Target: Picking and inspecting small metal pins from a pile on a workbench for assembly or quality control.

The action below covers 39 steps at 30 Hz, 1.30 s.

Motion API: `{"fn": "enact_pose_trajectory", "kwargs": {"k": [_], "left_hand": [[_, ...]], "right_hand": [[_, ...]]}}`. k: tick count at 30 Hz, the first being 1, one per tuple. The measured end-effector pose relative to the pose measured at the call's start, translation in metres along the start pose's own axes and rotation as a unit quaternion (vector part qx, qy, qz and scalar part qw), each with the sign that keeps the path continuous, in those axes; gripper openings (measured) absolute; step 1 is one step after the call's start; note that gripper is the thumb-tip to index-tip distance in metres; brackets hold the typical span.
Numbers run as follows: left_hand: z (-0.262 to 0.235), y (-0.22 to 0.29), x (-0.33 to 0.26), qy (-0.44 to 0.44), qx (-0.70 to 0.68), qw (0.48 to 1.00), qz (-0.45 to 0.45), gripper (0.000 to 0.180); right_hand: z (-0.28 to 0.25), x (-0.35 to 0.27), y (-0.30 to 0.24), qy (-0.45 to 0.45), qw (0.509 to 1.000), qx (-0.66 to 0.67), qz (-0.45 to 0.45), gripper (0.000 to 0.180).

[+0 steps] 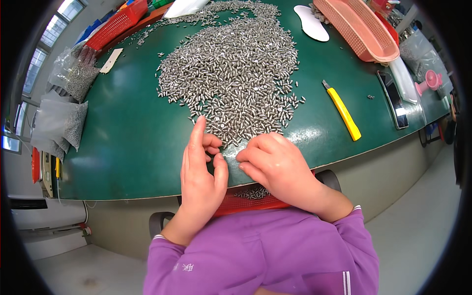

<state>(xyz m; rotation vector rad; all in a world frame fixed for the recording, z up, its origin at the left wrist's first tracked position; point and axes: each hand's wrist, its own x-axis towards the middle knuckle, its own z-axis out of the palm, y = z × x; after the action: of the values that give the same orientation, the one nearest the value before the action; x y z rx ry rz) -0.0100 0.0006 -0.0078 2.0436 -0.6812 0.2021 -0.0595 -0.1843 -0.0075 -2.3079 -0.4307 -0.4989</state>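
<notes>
A broad pile of small silvery metal pins (236, 64) with pointed ends is spread over the green table (123, 142). At the pile's near left edge is my left hand (200, 169), its index finger stretched forward, the thumb apart and the other fingers bent inward; nothing shows in it. My right hand (278, 164) lies at the near right edge of the pile, fingers curled and close together toward the left hand. Whatever its fingertips hold, if anything, is hidden. Under the table edge, a red basket (226, 204) with more pins in it sits between my forearms.
On the right lie a yellow utility knife (344, 114), a phone (393, 101) and a pink perforated basket (361, 32). A white insole-shaped piece (311, 23) is at the far right. Clear bags of metal parts (73, 120) stand on the left, near a red basket (117, 24).
</notes>
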Motion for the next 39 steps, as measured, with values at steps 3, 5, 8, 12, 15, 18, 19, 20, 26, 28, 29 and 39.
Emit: {"fn": "enact_pose_trajectory", "kwargs": {"k": [3,5,8,12,15,18,19,20,26,28,29,39], "left_hand": [[0.000,-0.003,-0.001,0.000,0.051,0.999,0.018,0.076],[0.001,-0.002,0.001,-0.011,0.072,0.997,0.022,0.076],[0.004,-0.004,0.002,-0.031,0.075,0.996,0.029,0.075],[0.007,0.001,0.005,-0.057,0.038,0.997,0.030,0.071],[0.012,0.005,0.008,-0.068,0.023,0.997,0.020,0.070],[0.016,0.003,0.012,-0.074,-0.007,0.997,0.023,0.070],[0.018,0.002,0.012,-0.075,-0.020,0.997,0.028,0.070],[0.018,0.003,0.013,-0.076,-0.020,0.997,0.028,0.070],[0.016,0.002,0.009,-0.067,-0.010,0.997,0.044,0.074],[0.015,0.001,0.008,-0.069,-0.013,0.996,0.061,0.076],[0.014,0.001,0.008,-0.068,-0.012,0.996,0.061,0.076],[0.013,0.002,0.007,-0.069,-0.013,0.994,0.081,0.074]], "right_hand": [[-0.008,-0.002,-0.003,-0.050,0.998,0.022,-0.003,0.016],[-0.017,-0.007,-0.004,-0.133,0.989,0.064,-0.027,0.016],[-0.027,-0.007,-0.009,-0.123,0.989,0.080,-0.023,0.016],[-0.037,-0.002,-0.004,-0.012,0.997,-0.039,0.058,0.017],[-0.036,0.000,0.002,0.011,0.993,-0.066,0.097,0.020],[-0.025,0.000,0.006,0.025,0.993,-0.055,0.102,0.022],[-0.022,0.000,0.007,0.031,0.995,-0.041,0.085,0.023],[-0.021,0.001,0.007,0.023,0.995,-0.037,0.089,0.023],[-0.014,0.003,0.008,0.033,0.998,0.002,0.046,0.021],[-0.014,0.002,0.008,0.034,0.999,0.014,0.038,0.021],[-0.013,0.002,0.008,0.034,0.999,0.027,0.029,0.021],[-0.018,0.001,0.007,0.020,0.998,-0.004,0.051,0.016]]}}
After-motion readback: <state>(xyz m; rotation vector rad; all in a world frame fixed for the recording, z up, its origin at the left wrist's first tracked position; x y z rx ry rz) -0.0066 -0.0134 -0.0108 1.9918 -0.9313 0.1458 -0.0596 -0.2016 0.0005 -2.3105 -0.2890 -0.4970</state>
